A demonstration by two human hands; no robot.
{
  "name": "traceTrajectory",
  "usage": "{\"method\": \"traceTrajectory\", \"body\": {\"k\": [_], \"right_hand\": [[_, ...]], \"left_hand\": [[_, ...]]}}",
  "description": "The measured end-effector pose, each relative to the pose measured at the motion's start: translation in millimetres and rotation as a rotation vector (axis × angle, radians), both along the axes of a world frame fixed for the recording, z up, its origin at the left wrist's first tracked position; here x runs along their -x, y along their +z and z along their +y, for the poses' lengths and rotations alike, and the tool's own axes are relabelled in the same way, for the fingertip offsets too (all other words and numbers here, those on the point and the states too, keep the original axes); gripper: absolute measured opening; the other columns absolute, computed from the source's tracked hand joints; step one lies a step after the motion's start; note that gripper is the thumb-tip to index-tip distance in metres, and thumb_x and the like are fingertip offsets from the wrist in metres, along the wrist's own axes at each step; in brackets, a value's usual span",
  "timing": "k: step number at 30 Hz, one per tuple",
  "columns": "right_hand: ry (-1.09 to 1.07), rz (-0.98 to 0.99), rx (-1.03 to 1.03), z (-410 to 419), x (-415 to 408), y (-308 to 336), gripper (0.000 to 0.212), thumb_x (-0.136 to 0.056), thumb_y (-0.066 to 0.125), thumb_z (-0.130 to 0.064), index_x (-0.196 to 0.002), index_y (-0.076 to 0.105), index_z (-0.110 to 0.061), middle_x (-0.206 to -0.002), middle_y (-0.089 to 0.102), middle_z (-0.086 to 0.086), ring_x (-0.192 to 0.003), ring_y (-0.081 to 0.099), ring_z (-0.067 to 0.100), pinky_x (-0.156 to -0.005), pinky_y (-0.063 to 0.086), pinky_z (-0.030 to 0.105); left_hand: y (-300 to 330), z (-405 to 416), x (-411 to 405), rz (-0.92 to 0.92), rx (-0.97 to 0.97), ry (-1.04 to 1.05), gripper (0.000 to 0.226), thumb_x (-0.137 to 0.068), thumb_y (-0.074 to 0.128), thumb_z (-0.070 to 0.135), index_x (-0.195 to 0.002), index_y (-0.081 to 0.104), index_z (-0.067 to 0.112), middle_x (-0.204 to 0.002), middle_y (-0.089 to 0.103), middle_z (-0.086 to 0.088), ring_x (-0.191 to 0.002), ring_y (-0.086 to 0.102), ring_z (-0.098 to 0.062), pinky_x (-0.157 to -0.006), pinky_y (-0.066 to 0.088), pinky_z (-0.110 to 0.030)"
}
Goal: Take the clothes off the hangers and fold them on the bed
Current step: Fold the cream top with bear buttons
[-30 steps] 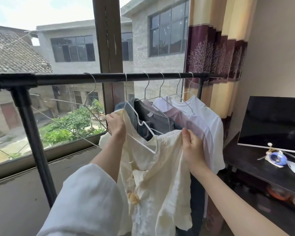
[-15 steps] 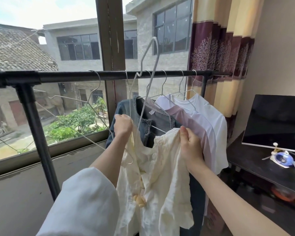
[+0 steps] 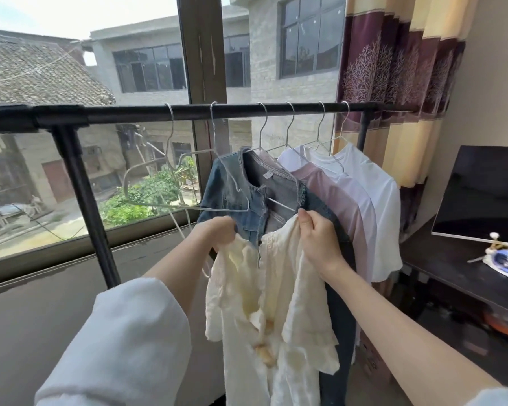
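Both hands hold the cream blouse [image 3: 272, 303] up by its top, in front of the rail [image 3: 247, 110]. The left hand [image 3: 222, 234] is curled round one shoulder of it, arm stretched forward, white sleeve pushed up the forearm. The right hand [image 3: 318, 237] pinches the other shoulder, knuckles up, thumb side toward the denim jacket [image 3: 238, 189] just behind. The blouse hangs free of any hanger (its front droops open between the hands). Two bare wire hangers [image 3: 170, 171] hang on the rail at left; jacket, pink top [image 3: 335, 194] and white shirts [image 3: 376, 194] hang at right.
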State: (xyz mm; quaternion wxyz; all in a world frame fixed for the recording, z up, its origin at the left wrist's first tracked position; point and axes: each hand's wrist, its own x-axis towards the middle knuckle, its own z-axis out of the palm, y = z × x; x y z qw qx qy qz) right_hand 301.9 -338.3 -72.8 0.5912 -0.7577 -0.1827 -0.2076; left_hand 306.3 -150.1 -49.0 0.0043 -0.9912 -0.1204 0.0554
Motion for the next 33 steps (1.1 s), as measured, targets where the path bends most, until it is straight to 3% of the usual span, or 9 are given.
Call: {"method": "traceTrajectory", "body": {"k": [2, 4, 7, 9, 16, 22, 27, 30, 33], "right_hand": [[0.013, -0.014, 0.026, 0, 4, -2, 0.046, -0.1, 0.042, -0.016, -0.055, 0.03, -0.016, -0.053, 0.034, -0.005, -0.051, 0.031, 0.009, -0.05, 0.03, 0.019], [0.015, -0.026, 0.04, -3, 8, -6, 0.047, -0.1, 0.042, -0.015, -0.055, 0.029, -0.016, -0.052, 0.033, -0.005, -0.05, 0.031, 0.009, -0.049, 0.029, 0.019], [0.02, 0.002, 0.014, -10, 19, -19, 0.046, -0.099, 0.043, -0.017, -0.055, 0.029, -0.015, -0.052, 0.034, -0.005, -0.051, 0.031, 0.01, -0.051, 0.028, 0.022], [0.016, 0.019, -0.005, -14, 28, -31, 0.046, -0.099, 0.044, -0.017, -0.054, 0.031, -0.016, -0.051, 0.035, -0.006, -0.05, 0.033, 0.007, -0.052, 0.028, 0.022], [0.106, 0.056, -0.084, -4, 82, -71, 0.045, -0.098, 0.044, -0.012, -0.055, 0.033, -0.018, -0.053, 0.035, -0.008, -0.05, 0.037, 0.003, -0.052, 0.029, 0.018], [0.32, 0.08, -0.042, 40, 158, -90, 0.046, -0.097, 0.045, -0.011, -0.055, 0.028, -0.018, -0.05, 0.03, -0.009, -0.047, 0.034, 0.003, -0.049, 0.028, 0.016], [0.504, 0.061, -0.003, 99, 239, -82, 0.045, -0.096, 0.046, -0.011, -0.056, 0.027, -0.015, -0.052, 0.028, -0.005, -0.046, 0.032, 0.004, -0.048, 0.026, 0.018], [0.639, 0.047, 0.001, 152, 319, -73, 0.044, -0.096, 0.045, -0.011, -0.056, 0.029, -0.013, -0.052, 0.028, -0.003, -0.047, 0.032, 0.005, -0.047, 0.025, 0.018], [0.769, 0.05, -0.032, 202, 409, -67, 0.047, -0.096, 0.045, -0.008, -0.055, 0.025, -0.016, -0.052, 0.024, -0.006, -0.045, 0.028, 0.005, -0.045, 0.022, 0.018]], "left_hand": [[-1, -9, 3, -0.049, -0.118, -0.067, 0.032, -0.095, 0.039, 0.005, -0.125, 0.046, -0.001, -0.125, 0.055, -0.019, -0.111, 0.056, -0.034, -0.08, 0.045, -0.038], [1, -25, 13, -0.041, -0.286, -0.151, 0.034, -0.094, 0.037, 0.002, -0.127, 0.042, 0.0, -0.124, 0.055, -0.017, -0.11, 0.056, -0.033, -0.074, 0.042, -0.037], [2, -53, 38, -0.073, -0.503, -0.26, 0.032, -0.094, 0.042, 0.003, -0.125, 0.051, 0.007, -0.122, 0.058, -0.009, -0.108, 0.059, -0.028, -0.068, 0.037, -0.032], [-6, -65, 51, -0.094, -0.52, -0.283, 0.029, -0.093, 0.046, 0.002, -0.119, 0.056, 0.009, -0.118, 0.061, -0.007, -0.105, 0.061, -0.027, -0.067, 0.036, -0.03], [-42, -65, 137, -0.203, -0.253, -0.186, 0.024, -0.087, 0.04, -0.004, -0.108, 0.048, 0.005, -0.103, 0.062, -0.011, -0.093, 0.061, -0.034, -0.062, 0.036, -0.033], [-69, -8, 240, -0.267, 0.053, 0.077, 0.031, -0.09, 0.036, 0.0, -0.116, 0.049, 0.01, -0.101, 0.061, -0.012, -0.08, 0.054, -0.029, -0.062, 0.037, -0.033], [-85, 57, 354, -0.484, 0.468, 0.273, 0.018, -0.093, 0.038, 0.005, -0.091, 0.051, 0.018, -0.085, 0.06, 0.002, -0.076, 0.05, -0.022, -0.067, 0.045, -0.031], [-86, 95, 457, -0.616, 0.475, 0.397, 0.012, -0.096, 0.041, 0.012, -0.087, 0.049, 0.012, -0.076, 0.057, 0.007, -0.074, 0.053, -0.022, -0.067, 0.045, -0.029], [-85, 128, 564, -0.668, 0.426, 0.508, 0.021, -0.1, 0.04, 0.02, -0.1, 0.058, 0.01, -0.092, 0.066, -0.003, -0.086, 0.061, -0.025, -0.077, 0.052, -0.04]]}}
